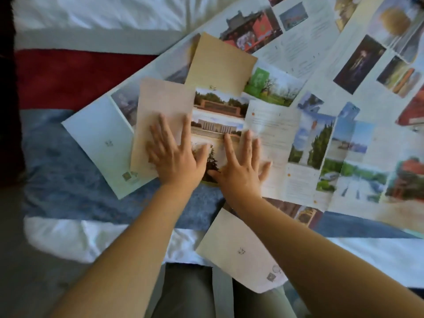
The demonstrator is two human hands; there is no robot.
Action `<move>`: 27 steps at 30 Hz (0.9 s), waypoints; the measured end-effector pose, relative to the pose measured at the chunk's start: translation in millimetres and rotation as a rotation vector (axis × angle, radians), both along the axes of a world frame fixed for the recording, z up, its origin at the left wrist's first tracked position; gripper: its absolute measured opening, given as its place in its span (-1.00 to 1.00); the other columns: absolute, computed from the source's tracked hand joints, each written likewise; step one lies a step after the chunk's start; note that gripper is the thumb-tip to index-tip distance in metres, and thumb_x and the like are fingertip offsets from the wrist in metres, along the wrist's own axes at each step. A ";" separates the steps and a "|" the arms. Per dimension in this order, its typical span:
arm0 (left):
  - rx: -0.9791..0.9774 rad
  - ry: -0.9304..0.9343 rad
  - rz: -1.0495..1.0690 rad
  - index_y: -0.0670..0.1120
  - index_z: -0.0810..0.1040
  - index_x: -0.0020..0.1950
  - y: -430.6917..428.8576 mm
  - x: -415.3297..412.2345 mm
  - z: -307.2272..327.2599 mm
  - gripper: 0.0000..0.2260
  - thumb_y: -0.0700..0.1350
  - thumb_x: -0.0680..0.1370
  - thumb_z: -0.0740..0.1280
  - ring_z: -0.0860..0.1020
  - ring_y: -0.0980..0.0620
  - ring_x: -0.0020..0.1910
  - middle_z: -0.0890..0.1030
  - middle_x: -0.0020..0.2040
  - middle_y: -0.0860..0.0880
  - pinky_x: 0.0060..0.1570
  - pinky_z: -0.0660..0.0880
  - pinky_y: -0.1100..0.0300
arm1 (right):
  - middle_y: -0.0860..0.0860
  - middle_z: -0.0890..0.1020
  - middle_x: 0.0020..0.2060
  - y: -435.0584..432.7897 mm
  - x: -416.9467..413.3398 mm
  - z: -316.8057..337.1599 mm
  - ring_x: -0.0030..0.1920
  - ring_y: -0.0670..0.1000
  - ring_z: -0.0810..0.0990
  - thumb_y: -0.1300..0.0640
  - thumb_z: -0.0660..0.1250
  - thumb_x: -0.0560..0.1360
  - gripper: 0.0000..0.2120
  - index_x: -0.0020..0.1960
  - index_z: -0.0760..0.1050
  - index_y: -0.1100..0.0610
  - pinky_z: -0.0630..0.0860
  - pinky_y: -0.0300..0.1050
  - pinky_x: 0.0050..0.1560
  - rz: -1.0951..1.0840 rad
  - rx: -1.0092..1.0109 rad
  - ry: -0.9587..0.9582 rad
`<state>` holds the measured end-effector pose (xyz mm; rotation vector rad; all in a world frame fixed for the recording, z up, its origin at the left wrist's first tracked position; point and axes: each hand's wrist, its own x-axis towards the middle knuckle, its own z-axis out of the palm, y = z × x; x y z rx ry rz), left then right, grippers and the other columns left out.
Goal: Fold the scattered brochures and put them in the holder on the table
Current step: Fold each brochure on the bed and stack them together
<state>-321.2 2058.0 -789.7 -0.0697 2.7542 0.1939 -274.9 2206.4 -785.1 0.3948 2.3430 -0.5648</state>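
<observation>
Both palms down, fingers spread: left hand [174,154] presses beige panel [160,104] lapping the building-photo brochure [218,115] at its left, right hand [241,166] on its right half, striped blanket [68,157] beneath it, holder unseen; likely best to square edges, then press crease outward.

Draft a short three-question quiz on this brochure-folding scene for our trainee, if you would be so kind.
1. True or false: the left hand presses flat, fingers straight, on the beige panel of a brochure.
2. Multiple choice: where is the holder? A, in the left hand; B, standing on the beige panel; C, not in view.
3. Short answer: which hand lies on the open photo pages?

Key: 1 true. 2 C. 3 the right hand.
</observation>
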 end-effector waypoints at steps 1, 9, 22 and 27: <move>-0.010 -0.013 0.021 0.15 -0.09 0.67 -11.6 16.2 -4.9 -0.27 0.38 0.60 0.08 -0.04 -0.38 0.62 -0.12 0.67 -0.23 0.47 0.08 -0.46 | -0.14 -0.54 0.55 -7.0 3.8 0.4 0.55 0.01 -0.57 -0.39 0.27 0.53 -0.06 0.54 -0.43 -0.43 -0.39 0.40 0.48 -0.012 0.016 -0.014; -0.026 -0.042 0.071 0.04 -0.12 0.69 -53.8 79.9 -12.3 -0.25 0.44 0.61 -0.15 -0.07 -0.33 0.64 -0.12 0.68 -0.19 0.51 0.05 -0.42 | 0.00 -0.32 0.66 10.1 9.6 -0.2 0.66 0.16 -0.29 -0.41 -0.01 0.62 -0.29 0.65 -0.26 -0.30 -0.26 0.25 0.59 0.140 0.169 0.265; 0.114 0.009 0.473 0.06 -0.09 0.69 -32.0 65.4 -12.7 -0.22 0.42 0.55 -0.36 -0.17 -0.13 0.66 -0.12 0.69 -0.07 0.58 -0.13 -0.26 | 0.03 -0.28 0.67 56.2 -0.4 -37.1 0.66 0.16 -0.30 -0.41 -0.13 0.65 -0.28 0.67 -0.30 -0.17 -0.19 0.29 0.62 0.379 0.195 0.411; 0.334 -0.022 0.475 0.07 -0.09 0.68 8.0 74.9 1.9 -0.26 0.35 0.59 0.04 -0.14 -0.08 0.66 -0.09 0.69 0.00 0.57 -0.21 -0.15 | 0.00 -0.22 0.68 62.3 -0.3 -39.0 0.66 0.15 -0.28 -0.34 -0.10 0.68 -0.33 0.68 -0.25 -0.17 -0.26 0.22 0.62 0.387 0.146 0.450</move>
